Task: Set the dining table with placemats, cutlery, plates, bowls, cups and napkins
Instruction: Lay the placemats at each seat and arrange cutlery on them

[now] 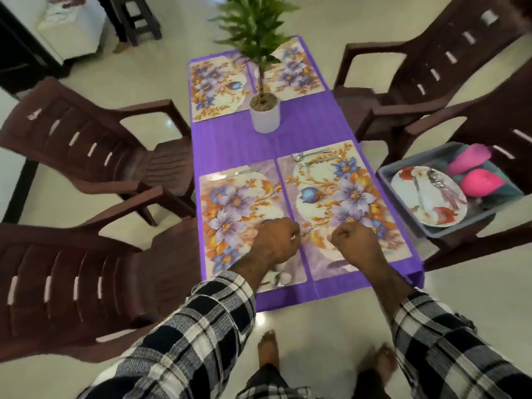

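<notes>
Nearest, a spoon (pixel 279 279) lay on the near-left placemat (pixel 239 208), partly hidden under the left wrist. The left hand (pixel 276 240) pinched a thin silvery utensil (pixel 309 229), its long axis running rightward toward the right hand (pixel 355 243), whose fingers were curled; what they held could not be told. Beyond, a spoon and fork (pixel 312 159) lay sideways on the near-right placemat (pixel 342 197), short of the potted plant (pixel 263 110).

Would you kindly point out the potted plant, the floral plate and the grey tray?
potted plant (pixel 264 116): head view, white pot wall.
floral plate (pixel 408 194): head view, bare centre.
grey tray (pixel 403 164): head view, near-left rim.
</notes>
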A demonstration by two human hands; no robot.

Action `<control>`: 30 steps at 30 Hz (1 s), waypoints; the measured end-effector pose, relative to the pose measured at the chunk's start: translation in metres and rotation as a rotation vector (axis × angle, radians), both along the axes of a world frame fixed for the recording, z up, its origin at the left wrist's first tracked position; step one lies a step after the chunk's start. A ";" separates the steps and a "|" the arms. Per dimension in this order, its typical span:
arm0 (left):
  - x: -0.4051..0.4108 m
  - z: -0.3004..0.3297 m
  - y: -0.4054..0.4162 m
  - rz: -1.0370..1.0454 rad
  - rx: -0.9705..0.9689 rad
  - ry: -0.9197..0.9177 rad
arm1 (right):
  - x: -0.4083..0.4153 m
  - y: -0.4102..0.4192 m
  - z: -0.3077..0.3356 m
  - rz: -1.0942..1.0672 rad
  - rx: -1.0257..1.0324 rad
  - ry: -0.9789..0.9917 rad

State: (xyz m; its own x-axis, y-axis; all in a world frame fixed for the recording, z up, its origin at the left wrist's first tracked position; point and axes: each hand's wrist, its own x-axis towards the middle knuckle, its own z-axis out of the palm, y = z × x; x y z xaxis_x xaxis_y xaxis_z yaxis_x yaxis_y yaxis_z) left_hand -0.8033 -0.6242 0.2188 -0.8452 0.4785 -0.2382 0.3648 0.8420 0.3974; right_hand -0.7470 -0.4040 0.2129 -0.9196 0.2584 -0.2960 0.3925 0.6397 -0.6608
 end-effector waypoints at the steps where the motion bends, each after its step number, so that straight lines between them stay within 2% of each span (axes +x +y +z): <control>1: -0.002 0.005 0.028 -0.024 -0.001 0.012 | 0.004 0.024 0.000 -0.029 0.006 0.020; 10: 0.021 0.011 0.284 -0.054 0.018 -0.081 | 0.070 0.270 0.007 -0.259 -0.041 -0.037; 16: 0.028 0.004 0.412 -0.120 -0.021 -0.105 | 0.092 0.396 0.016 -0.290 -0.026 -0.123; 23: -0.023 -0.027 0.497 -0.087 -0.063 -0.174 | 0.041 0.463 -0.007 -0.177 0.058 -0.239; 30: -0.110 -0.103 0.558 0.037 -0.088 -0.262 | -0.071 0.527 -0.078 -0.095 0.052 -0.269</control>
State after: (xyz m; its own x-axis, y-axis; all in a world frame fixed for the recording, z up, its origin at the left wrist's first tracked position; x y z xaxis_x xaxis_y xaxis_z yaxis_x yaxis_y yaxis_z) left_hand -0.9135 -0.0658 0.1156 -0.7661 0.4161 -0.4899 0.2273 0.8883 0.3990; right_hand -0.8175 0.1232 0.1347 -0.7809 0.3611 -0.5098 0.6090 0.6218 -0.4925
